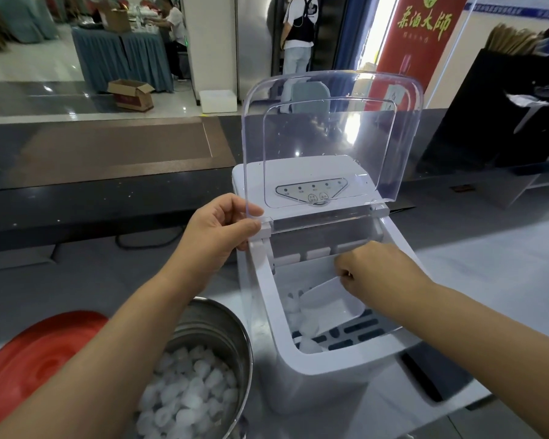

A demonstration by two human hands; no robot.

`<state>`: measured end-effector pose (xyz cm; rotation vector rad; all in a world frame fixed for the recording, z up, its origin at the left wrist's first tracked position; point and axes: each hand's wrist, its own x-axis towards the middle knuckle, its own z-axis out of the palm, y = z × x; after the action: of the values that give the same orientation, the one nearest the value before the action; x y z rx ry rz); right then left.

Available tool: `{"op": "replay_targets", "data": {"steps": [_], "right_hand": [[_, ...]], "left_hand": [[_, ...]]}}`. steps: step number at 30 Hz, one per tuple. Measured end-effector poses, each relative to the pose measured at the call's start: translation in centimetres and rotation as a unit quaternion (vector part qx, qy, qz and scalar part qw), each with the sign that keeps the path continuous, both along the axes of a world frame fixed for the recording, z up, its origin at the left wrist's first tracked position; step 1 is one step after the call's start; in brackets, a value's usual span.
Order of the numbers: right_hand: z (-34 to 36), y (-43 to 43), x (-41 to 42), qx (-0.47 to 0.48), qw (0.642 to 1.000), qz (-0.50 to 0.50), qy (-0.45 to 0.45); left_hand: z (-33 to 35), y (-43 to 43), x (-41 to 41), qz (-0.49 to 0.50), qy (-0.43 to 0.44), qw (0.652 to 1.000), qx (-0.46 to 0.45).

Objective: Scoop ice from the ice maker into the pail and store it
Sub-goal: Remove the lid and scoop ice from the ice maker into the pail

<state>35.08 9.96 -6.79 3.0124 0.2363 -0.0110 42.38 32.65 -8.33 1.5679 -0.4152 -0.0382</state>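
Note:
A white ice maker [324,372] stands on the counter with its clear lid [330,137] raised upright. My left hand [219,229] grips the lid's lower left edge. Inside the bin, my right hand [371,267] holds the handle of a white scoop [330,301], whose mouth lies among a few ice pieces [301,315] on the slotted basket floor. A steel pail [217,331], well filled with ice [187,397], stands at the lower left, partly hidden by my left forearm.
A red round lid [29,359] lies left of the pail. A dark raised counter ledge [108,191] runs behind the ice maker. Black stands [504,106] sit at the far right. People, tables and a cardboard box [130,95] occupy the room beyond.

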Motion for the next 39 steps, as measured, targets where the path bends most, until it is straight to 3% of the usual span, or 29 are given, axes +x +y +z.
{"op": "replay_targets", "data": {"steps": [10,20,26,39], "right_hand": [[-0.6,0.0,1.0,0.057,0.998,0.026,0.029],[0.3,1.1,1.4,0.010,0.982,0.190,-0.018],[0.1,2.0,2.1,-0.010,0.977,0.213,0.010],[-1.0,0.9,1.2,0.071,0.983,0.151,0.076]], "left_hand": [[0.1,0.0,0.0,0.006,0.004,1.000,0.004],[0.4,-0.2,-0.3,0.016,0.007,1.000,0.019],[0.4,-0.4,-0.4,0.027,0.004,0.999,0.020],[-0.1,-0.3,-0.1,0.024,0.007,1.000,0.002]]}}
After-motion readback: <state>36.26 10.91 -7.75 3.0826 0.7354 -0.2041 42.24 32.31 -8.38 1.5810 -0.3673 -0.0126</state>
